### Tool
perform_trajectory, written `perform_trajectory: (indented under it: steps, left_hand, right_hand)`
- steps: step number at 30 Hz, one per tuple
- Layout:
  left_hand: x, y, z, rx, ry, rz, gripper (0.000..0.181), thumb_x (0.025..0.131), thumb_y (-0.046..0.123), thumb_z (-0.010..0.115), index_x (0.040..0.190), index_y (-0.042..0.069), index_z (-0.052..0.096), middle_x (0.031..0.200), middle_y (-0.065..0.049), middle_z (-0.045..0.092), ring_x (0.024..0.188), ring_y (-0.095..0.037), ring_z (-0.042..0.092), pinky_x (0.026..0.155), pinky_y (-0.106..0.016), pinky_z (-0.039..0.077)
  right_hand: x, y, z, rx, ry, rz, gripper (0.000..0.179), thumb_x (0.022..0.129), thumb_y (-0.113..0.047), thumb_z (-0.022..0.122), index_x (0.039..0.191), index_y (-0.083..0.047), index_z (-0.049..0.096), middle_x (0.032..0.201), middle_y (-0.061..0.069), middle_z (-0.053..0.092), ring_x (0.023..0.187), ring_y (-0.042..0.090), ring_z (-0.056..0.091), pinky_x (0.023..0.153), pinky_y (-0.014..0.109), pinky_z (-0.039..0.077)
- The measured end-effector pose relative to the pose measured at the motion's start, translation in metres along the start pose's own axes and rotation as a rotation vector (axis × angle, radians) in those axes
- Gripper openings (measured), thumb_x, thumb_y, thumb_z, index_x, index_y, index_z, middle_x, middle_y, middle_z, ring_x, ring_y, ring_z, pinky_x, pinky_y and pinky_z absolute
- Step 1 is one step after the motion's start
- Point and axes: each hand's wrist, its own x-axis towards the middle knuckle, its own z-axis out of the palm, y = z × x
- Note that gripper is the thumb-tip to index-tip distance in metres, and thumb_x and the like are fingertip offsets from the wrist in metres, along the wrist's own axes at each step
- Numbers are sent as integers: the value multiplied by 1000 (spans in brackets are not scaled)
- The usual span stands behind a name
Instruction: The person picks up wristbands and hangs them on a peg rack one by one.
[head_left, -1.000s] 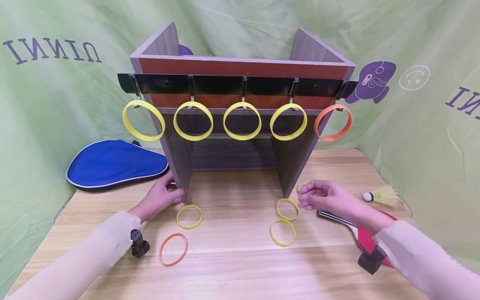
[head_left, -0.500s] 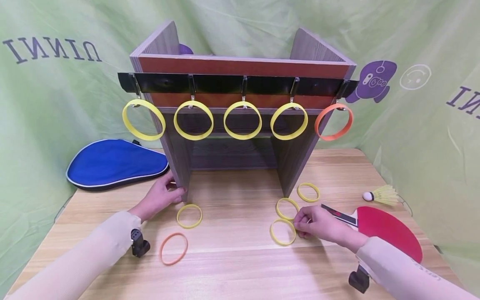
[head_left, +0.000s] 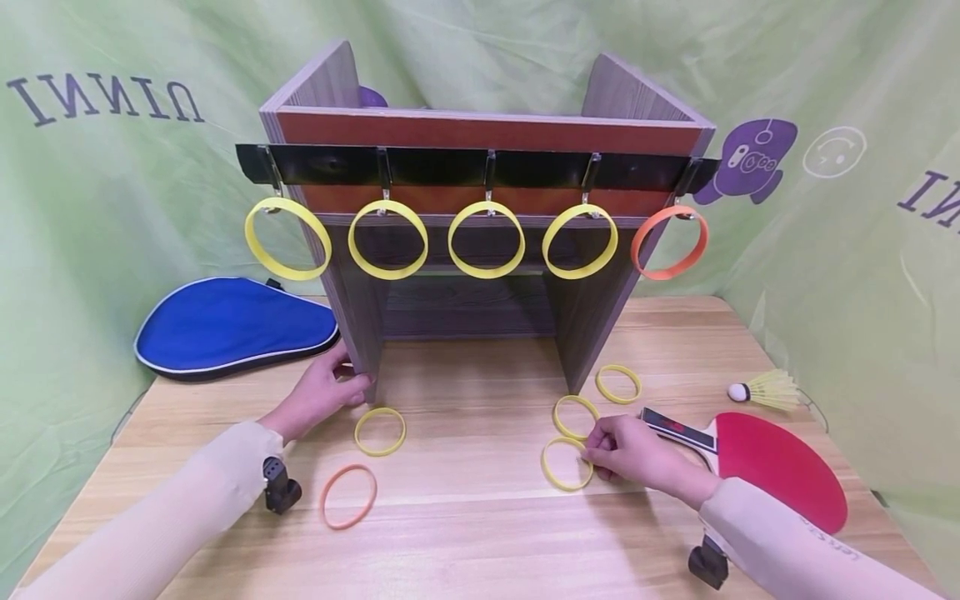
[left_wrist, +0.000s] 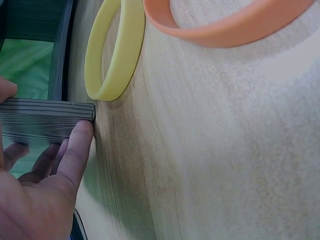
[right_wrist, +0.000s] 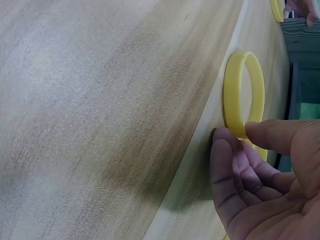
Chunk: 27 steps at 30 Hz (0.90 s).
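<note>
On the left, my left hand [head_left: 318, 396] holds the lower front end of the grey wooden shelf's left side panel [left_wrist: 45, 112], with the thumb on one face and fingers round the other. My right hand [head_left: 633, 454] pinches the right edge of a yellow silicone wristband [right_wrist: 233, 95] between thumb and fingertips; this band rests on the table. Just behind it lies a second yellow wristband [head_left: 557, 421], and farther back right a third yellow wristband [head_left: 637, 387]. Near my left hand are another yellow wristband [head_left: 380, 454] and an orange wristband [head_left: 324, 504].
Across the shelf top a black bar [head_left: 450, 167] carries hooks with several yellow wristbands [head_left: 486, 273] and one orange wristband [head_left: 671, 275]. A blue racket case [head_left: 232, 325] lies left; a red table tennis bat [head_left: 780, 467] and a yellow shuttlecock [head_left: 772, 389] lie right.
My right hand has moved from the farthest yellow wristband forward to the nearest one and now pinches its edge. That farthest band is uncovered. The left hand has stayed on the panel.
</note>
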Motion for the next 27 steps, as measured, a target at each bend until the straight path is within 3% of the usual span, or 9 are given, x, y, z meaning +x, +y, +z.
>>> perform_trajectory:
  steps: [12, 17, 27]
  left_hand:
    - [0, 1, 1, -1, -2, -1, 49, 95, 7, 67, 141, -1, 51, 133, -30, 61, 113, -35, 63, 77, -21, 59]
    - [-1, 0, 0, 1, -3, 4, 50, 95, 7, 67, 141, -2, 51, 133, -31, 60, 114, -37, 63, 78, -22, 60]
    - [-1, 1, 0, 7, -8, -10, 52, 96, 8, 66, 144, 0, 49, 134, -31, 59, 118, -41, 62, 78, -22, 60]
  right_hand:
    - [-1, -1, -1, -15, 22, -4, 9, 93, -3, 70, 88, 2, 66, 70, 6, 67, 60, 10, 63, 53, 21, 54]
    - [-3, -1, -5, 88, 14, 27, 10, 94, -4, 70, 94, 6, 66, 75, 9, 70, 66, 12, 65, 61, 25, 60]
    - [-6, 4, -8, 325, -95, 85, 26, 97, -4, 68, 115, 14, 62, 95, 12, 75, 79, 11, 69, 75, 27, 64]
